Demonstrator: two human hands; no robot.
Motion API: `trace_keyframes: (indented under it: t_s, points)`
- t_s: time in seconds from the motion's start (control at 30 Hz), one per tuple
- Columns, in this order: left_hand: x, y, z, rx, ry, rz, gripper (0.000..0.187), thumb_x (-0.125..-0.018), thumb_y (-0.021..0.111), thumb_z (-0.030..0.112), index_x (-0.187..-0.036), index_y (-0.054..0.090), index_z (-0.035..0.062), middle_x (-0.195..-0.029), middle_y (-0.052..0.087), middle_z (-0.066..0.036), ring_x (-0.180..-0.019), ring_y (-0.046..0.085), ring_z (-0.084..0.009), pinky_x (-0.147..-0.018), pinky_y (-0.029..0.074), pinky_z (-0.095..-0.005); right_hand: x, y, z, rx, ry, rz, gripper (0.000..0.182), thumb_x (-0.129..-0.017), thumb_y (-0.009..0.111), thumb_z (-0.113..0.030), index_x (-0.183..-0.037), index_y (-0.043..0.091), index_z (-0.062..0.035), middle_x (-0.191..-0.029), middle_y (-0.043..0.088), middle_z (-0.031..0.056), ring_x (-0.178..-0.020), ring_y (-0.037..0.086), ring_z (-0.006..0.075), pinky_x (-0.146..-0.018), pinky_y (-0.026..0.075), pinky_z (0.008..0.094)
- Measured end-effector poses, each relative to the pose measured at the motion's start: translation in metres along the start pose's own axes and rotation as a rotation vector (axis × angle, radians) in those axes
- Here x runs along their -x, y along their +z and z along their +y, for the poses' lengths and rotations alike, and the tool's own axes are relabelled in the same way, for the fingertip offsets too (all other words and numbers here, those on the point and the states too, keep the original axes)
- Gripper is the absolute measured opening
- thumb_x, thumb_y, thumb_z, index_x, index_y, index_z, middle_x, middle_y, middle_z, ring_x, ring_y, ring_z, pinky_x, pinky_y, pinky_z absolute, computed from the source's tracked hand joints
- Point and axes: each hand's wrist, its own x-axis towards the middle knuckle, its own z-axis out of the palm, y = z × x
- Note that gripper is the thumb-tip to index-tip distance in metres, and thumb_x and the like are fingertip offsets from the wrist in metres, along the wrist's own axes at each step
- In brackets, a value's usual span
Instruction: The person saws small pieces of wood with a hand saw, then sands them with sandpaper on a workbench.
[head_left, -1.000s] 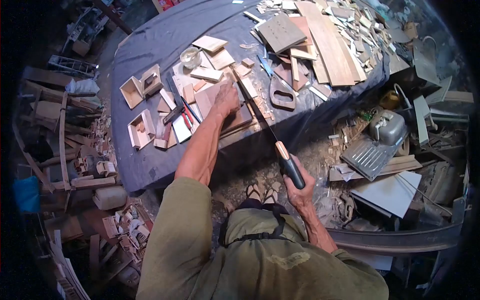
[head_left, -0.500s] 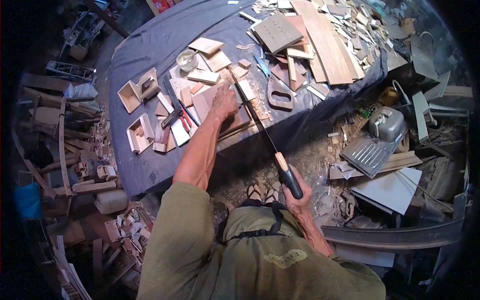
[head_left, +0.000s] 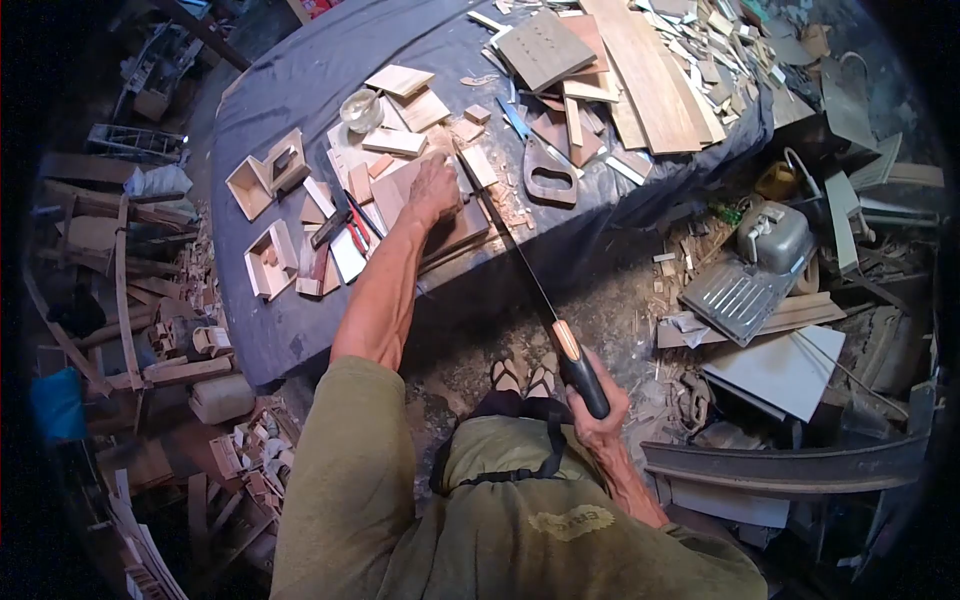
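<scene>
My right hand [head_left: 600,408] is wrapped round the black-and-orange handle of a handsaw [head_left: 527,262]. The saw's long dark blade slants up and away to the table, its far end lying beside a pale wood block [head_left: 479,167]. On a brown wooden board [head_left: 462,226] near the table's front edge, my left hand [head_left: 434,190] presses down with bent fingers, just left of the blade. Its fingertips are partly hidden, as is the exact contact of teeth and wood. A second handsaw [head_left: 550,180] with a wooden handle and blue blade lies to the right.
Small open wooden boxes [head_left: 272,260], red-handled pliers [head_left: 358,232] and a glass jar [head_left: 361,111] stand or lie on the cloth-covered table [head_left: 300,345]. Boards [head_left: 650,85] and offcuts are heaped at the back right. A metal sink [head_left: 745,285] lies among clutter on the right floor.
My right hand and the saw handle have moved slightly down and to the right, toward my body. My left hand stays on the board; the whole view has shifted a little.
</scene>
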Motion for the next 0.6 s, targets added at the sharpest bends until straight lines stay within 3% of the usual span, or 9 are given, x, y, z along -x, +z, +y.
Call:
trace_keyframes:
  t_s: [0.23,0.37,0.4,0.5,0.6]
  points:
    - [0.001,-0.005,0.007,-0.008,-0.030,-0.026,0.026,-0.083,0.059,0.011,-0.098,0.072,-0.0064,-0.125,0.054,-0.022,-0.116,0.055,-0.0429,-0.100,0.050,-0.0494,-0.052,0.027,-0.021,-0.040,0.127,-0.051,0.057,-0.082,0.065,-0.001,-0.139,0.059,-0.0050,-0.091,0.070,0.0123,-0.074,0.064,0.0126,-0.068,0.053,0.0300]
    - [0.001,-0.005,0.002,0.004,-0.048,-0.032,0.026,-0.082,0.060,0.011,-0.098,0.072,-0.0064,-0.126,0.055,-0.022,-0.116,0.054,-0.0425,-0.099,0.051,-0.0500,-0.022,0.016,0.004,0.005,-0.086,0.005,0.059,-0.081,0.063,-0.001,-0.139,0.059,-0.0077,-0.085,0.067,0.0093,-0.072,0.062,0.0121,-0.067,0.052,0.0293]
    - [0.006,-0.015,0.010,-0.017,-0.031,-0.060,0.026,-0.082,0.060,0.011,-0.098,0.072,-0.0065,-0.126,0.055,-0.022,-0.116,0.054,-0.0426,-0.099,0.051,-0.0502,-0.022,0.017,-0.002,-0.027,-0.008,-0.001,0.060,-0.080,0.061,0.001,-0.140,0.059,-0.0073,-0.083,0.066,0.0082,-0.071,0.061,0.0125,-0.067,0.051,0.0288]
    - [0.007,-0.005,0.008,-0.026,0.005,-0.019,0.027,-0.080,0.064,0.012,-0.097,0.072,-0.0064,-0.127,0.054,-0.022,-0.116,0.054,-0.0437,-0.099,0.052,-0.0505,-0.048,0.024,-0.021,-0.017,0.172,-0.066,0.057,-0.080,0.063,0.004,-0.136,0.060,-0.0014,-0.103,0.071,0.0110,-0.091,0.066,0.0146,-0.082,0.053,0.0295]
    - [0.006,0.002,0.008,-0.048,-0.009,-0.030,0.028,-0.078,0.067,0.013,-0.097,0.073,-0.0062,-0.132,0.051,-0.023,-0.117,0.053,-0.0439,-0.099,0.052,-0.0505,-0.037,0.018,-0.019,-0.050,0.196,-0.068,0.057,-0.082,0.062,0.004,-0.138,0.058,-0.0023,-0.101,0.070,0.0087,-0.087,0.064,0.0135,-0.078,0.053,0.0286]
